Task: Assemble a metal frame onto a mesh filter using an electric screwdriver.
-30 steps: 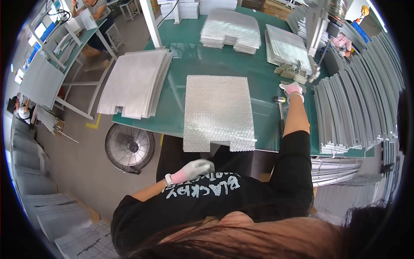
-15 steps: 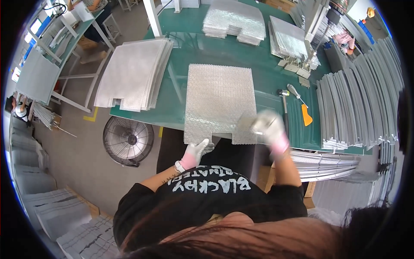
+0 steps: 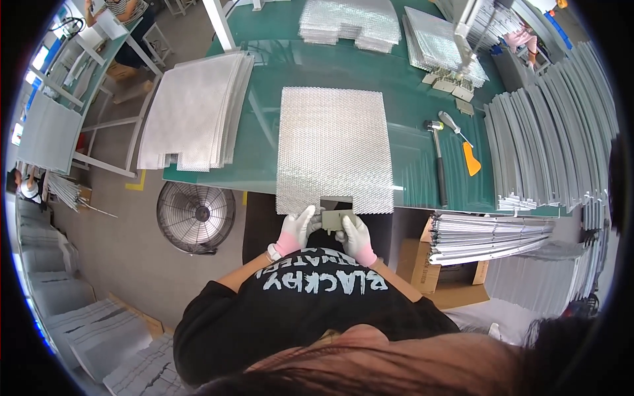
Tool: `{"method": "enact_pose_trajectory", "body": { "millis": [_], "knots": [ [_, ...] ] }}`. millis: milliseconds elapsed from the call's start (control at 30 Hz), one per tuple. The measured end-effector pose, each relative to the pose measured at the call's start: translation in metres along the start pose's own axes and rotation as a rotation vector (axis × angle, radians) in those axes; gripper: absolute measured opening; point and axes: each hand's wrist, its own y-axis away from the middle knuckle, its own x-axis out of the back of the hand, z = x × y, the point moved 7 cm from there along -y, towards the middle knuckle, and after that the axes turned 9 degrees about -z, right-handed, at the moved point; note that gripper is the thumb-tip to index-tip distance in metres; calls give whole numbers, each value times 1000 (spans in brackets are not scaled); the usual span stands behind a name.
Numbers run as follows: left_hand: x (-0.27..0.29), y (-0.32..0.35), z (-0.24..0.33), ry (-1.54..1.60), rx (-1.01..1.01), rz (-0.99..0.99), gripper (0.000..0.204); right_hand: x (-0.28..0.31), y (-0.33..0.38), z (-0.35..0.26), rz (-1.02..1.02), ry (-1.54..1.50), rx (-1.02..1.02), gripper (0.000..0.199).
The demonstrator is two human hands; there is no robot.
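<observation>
A silvery honeycomb-textured panel lies flat on the green tabletop, its notched edge overhanging the front edge towards me. Just below that notch, a small flat grey-green plate is held between my gloved hands. My right hand grips its right end, thumb on top. My left hand is closed at its left end, with the thumb beside the panel's near left corner; the fingers underneath are partly hidden. Both gloves are white with pink cuffs.
Stacks of similar panels lie at left and far back. On the right are a hammer, a screwdriver, an orange tool, metal blocks and a row of grey panels. A floor fan stands left.
My right hand has come in from the panel's right side to the notch, now with the small plate clearly in it. My left hand has shifted slightly up beside it.
</observation>
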Motion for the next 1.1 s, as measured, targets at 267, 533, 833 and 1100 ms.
{"method": "enact_pose_trajectory", "body": {
  "millis": [267,533,833,1100],
  "knots": [
    [8,2,-2,75,-78,50,21,-15,-7,4,-48,-41,-16,18],
    [8,4,0,17,-52,133,25,-13,1,-21,156,259,94,22],
    [10,2,-1,-26,-75,116,26,-8,1,-19,122,410,86,24],
    [-4,-6,-14,-402,25,-126,39,-16,-5,-19,104,518,127,22]
  ]
}}
